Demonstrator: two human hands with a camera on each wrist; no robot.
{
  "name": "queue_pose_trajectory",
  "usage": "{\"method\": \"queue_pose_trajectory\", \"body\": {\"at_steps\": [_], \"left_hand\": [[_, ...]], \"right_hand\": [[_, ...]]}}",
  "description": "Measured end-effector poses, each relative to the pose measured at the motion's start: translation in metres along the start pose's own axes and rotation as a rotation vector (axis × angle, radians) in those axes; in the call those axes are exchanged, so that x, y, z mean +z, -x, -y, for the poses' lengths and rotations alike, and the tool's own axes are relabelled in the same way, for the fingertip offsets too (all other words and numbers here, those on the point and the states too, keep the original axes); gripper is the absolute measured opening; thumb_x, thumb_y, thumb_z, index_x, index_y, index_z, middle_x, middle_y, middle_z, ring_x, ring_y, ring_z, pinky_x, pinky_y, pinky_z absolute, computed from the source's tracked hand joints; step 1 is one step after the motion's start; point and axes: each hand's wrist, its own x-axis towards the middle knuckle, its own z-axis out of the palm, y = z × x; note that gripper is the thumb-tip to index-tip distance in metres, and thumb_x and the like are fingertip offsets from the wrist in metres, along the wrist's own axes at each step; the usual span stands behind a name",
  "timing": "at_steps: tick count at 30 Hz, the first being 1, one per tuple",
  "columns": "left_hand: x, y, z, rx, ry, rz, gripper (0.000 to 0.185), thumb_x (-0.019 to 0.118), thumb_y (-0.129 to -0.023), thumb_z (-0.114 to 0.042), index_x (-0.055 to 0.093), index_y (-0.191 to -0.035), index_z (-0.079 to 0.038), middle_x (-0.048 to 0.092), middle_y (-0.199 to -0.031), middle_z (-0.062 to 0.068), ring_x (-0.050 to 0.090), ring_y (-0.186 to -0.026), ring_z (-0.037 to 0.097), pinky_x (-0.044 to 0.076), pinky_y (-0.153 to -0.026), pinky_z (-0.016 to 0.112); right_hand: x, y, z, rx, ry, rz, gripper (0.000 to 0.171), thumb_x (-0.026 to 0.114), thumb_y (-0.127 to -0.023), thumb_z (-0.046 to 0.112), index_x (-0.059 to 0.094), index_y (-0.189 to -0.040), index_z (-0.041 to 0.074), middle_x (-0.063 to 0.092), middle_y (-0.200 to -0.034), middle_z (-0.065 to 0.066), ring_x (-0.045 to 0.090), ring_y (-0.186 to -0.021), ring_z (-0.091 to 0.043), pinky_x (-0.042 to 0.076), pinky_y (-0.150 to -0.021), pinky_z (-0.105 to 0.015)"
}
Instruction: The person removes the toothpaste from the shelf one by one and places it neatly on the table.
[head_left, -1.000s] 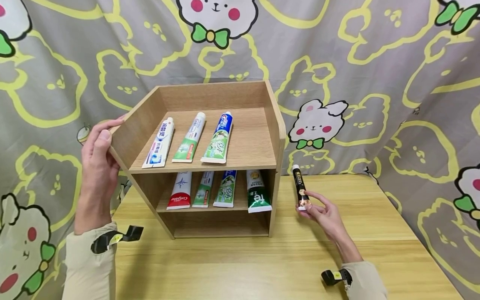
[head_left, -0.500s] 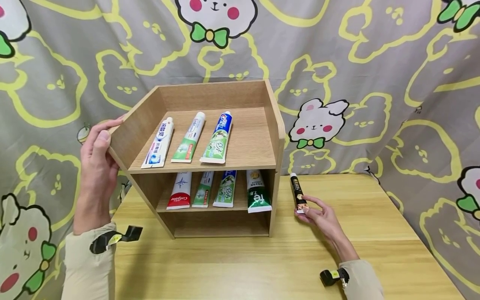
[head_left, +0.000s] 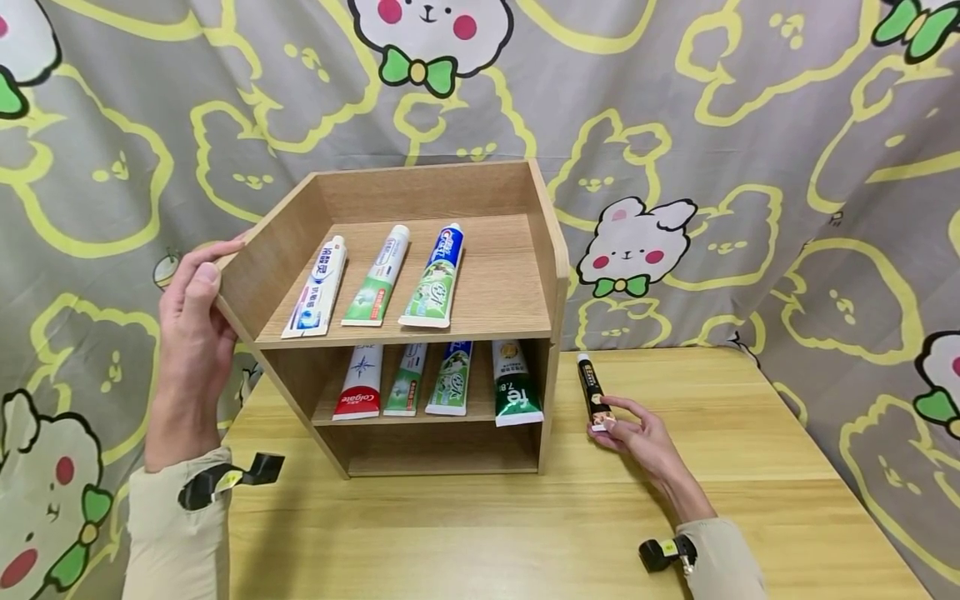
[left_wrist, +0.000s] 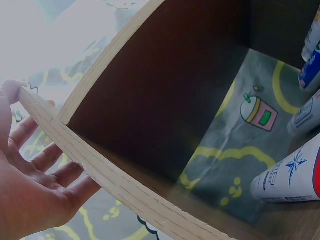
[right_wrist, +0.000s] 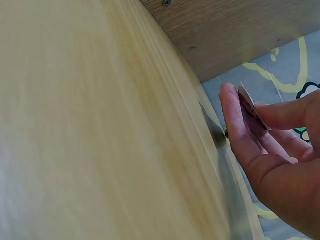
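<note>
My left hand (head_left: pixel 197 333) holds the left side panel of a small wooden shelf (head_left: pixel 442 171) at its front corner. In the left wrist view, the thumb of that hand (left_wrist: pixel 35 185) lies at the panel's edge and the fingers reach behind it. To the right of the shelf, my right hand (head_left: pixel 637 437) pinches the flat end of a black toothpaste tube (head_left: pixel 592 385), whose white cap points away from me. In the right wrist view, the right hand (right_wrist: pixel 280 165) has thumb and fingers on the tube's crimped end (right_wrist: pixel 254 112); the rest of the tube is hidden.
Three toothpaste tubes lie on the top board, including a blue-green one (head_left: pixel 435 279). Several more lie on the middle board, such as a red-ended Colgate tube (head_left: pixel 360 383) and a dark green tube (head_left: pixel 517 387). A wooden table (head_left: pixel 480 533) bears the shelf; a patterned curtain (head_left: pixel 660 83) hangs behind.
My right hand has moved the black toothpaste tube slightly left and down toward the table, mostly in the first half second. My left hand keeps its hold on the shelf.
</note>
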Motion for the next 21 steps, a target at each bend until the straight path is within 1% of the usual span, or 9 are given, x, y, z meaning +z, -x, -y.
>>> {"method": "queue_pose_trajectory", "body": {"at_steps": [4, 8, 10, 14, 17, 21], "left_hand": [[-0.0001, 0.0000, 0.0001, 0.003, 0.000, -0.001, 0.039, 0.052, -0.100, -0.020, 0.063, -0.131, 0.002, 0.050, -0.148, 0.018, 0.045, -0.120, 0.034, 0.039, -0.083, 0.039], [-0.0001, -0.0001, -0.0002, 0.002, -0.001, -0.008, 0.039, 0.052, -0.101, -0.020, 0.063, -0.131, 0.001, 0.050, -0.148, 0.018, 0.045, -0.119, 0.034, 0.039, -0.083, 0.040], [-0.0003, 0.0002, -0.0003, 0.000, 0.000, -0.011, 0.039, 0.052, -0.101, -0.020, 0.063, -0.131, 0.001, 0.050, -0.148, 0.018, 0.045, -0.119, 0.033, 0.039, -0.082, 0.039], [-0.0006, 0.0004, 0.0002, -0.007, 0.003, -0.009, 0.039, 0.052, -0.101, -0.020, 0.063, -0.131, 0.001, 0.050, -0.148, 0.018, 0.045, -0.118, 0.034, 0.040, -0.081, 0.039], [-0.0004, 0.0000, 0.0008, -0.001, 0.003, -0.005, 0.039, 0.052, -0.101, -0.020, 0.063, -0.132, 0.002, 0.050, -0.147, 0.018, 0.044, -0.118, 0.034, 0.039, -0.082, 0.039], [-0.0004, -0.0003, 0.0010, 0.001, -0.002, 0.005, 0.039, 0.052, -0.101, -0.020, 0.063, -0.132, 0.001, 0.050, -0.147, 0.018, 0.045, -0.118, 0.033, 0.040, -0.081, 0.039]], "right_hand": [[0.0022, -0.0012, -0.0001, 0.008, 0.057, -0.028, 0.052, 0.052, -0.101, -0.010, 0.039, -0.151, -0.007, 0.067, -0.114, -0.030, 0.073, -0.098, -0.030, 0.058, -0.090, -0.035], [0.0049, -0.0033, 0.0014, -0.016, 0.165, -0.056, 0.046, 0.055, -0.099, -0.010, 0.043, -0.144, -0.008, 0.071, -0.105, -0.029, 0.074, -0.085, -0.023, 0.061, -0.077, -0.031], [0.0054, -0.0040, 0.0025, -0.026, 0.205, -0.053, 0.045, 0.055, -0.098, -0.010, 0.042, -0.141, -0.010, 0.072, -0.101, -0.029, 0.074, -0.079, -0.020, 0.061, -0.072, -0.030], [0.0046, -0.0049, 0.0037, 0.008, 0.211, -0.042, 0.043, 0.055, -0.097, -0.013, 0.038, -0.136, -0.010, 0.072, -0.093, -0.026, 0.070, -0.071, -0.019, 0.059, -0.063, -0.028], [0.0037, -0.0056, 0.0055, 0.028, 0.279, -0.018, 0.041, 0.054, -0.097, -0.012, 0.037, -0.134, -0.008, 0.071, -0.088, -0.026, 0.068, -0.068, -0.019, 0.057, -0.060, -0.027], [0.0038, -0.0065, 0.0085, 0.032, 0.413, 0.008, 0.037, 0.052, -0.098, -0.009, 0.038, -0.132, -0.006, 0.071, -0.083, -0.023, 0.065, -0.065, -0.020, 0.055, -0.057, -0.028]]}}
